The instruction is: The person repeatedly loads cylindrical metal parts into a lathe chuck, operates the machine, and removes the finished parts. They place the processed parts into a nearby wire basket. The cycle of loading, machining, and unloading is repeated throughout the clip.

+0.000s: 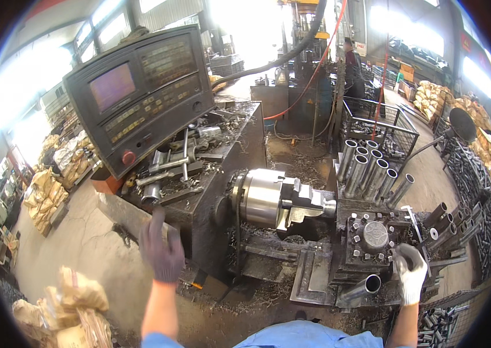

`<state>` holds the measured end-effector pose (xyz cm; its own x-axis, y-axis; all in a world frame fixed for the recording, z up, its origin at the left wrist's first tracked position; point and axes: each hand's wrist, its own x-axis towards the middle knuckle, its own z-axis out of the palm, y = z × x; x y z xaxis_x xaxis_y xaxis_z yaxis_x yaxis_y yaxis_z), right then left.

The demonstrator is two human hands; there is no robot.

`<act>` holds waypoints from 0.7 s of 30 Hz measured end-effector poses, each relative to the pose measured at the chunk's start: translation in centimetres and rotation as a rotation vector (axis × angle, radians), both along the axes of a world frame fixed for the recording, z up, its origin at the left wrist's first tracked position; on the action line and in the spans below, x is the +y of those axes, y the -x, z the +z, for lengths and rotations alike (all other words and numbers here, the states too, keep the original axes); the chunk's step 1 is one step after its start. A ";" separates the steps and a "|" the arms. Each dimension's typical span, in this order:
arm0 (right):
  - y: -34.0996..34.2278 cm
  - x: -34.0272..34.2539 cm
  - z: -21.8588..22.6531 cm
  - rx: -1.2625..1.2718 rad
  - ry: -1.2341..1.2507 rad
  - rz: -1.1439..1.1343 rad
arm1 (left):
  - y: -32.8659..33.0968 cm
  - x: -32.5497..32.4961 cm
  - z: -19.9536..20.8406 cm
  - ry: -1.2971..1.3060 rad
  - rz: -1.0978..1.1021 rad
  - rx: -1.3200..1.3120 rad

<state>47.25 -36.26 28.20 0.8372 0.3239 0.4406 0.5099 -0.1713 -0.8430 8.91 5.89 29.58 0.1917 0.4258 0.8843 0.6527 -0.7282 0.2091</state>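
Your dark-gloved left hand (pixel 164 253) is raised near a short metal tube (pixel 151 192) at the near edge of the machine top (pixel 213 174), its blurred fingers loosely apart with nothing visible between them. Your white-gloved right hand (pixel 410 272) curls beside the right edge of the square tool post (pixel 375 236); whether those fingers grip anything, you cannot tell. A wider tube (pixel 354 290) lies by the post's near edge.

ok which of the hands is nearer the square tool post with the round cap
Right. The white-gloved right hand is close beside the tool post, at its near right corner; the dark-gloved left hand is far to the left, past the chuck.
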 end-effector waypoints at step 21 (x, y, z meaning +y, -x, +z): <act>3.4 -9.8 -8.4 0.233 0.326 0.180 | -5.3 -23.0 -16.3 1.118 -0.295 0.410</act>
<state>43.86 -46.04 19.78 0.8196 0.5647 0.0967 0.3584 -0.3737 -0.8555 14.21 -17.10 13.27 0.5873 0.8045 -0.0885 0.6578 -0.4108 0.6313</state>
